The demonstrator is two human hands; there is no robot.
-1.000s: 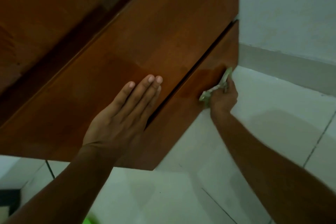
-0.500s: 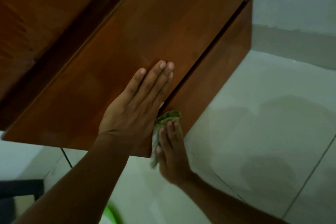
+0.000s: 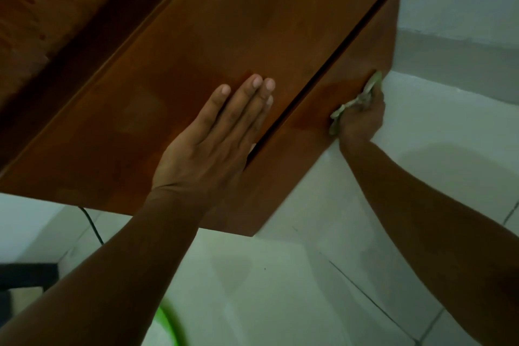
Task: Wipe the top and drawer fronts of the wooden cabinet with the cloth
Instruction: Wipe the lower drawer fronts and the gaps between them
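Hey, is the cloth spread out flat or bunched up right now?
Bunched up. The cloth shows only as a crumpled strip between the right hand and the drawer front.

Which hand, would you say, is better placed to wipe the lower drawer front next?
The right hand: it grips the cloth against the lower drawer front. The left hand lies flat, empty, on the upper drawer front.
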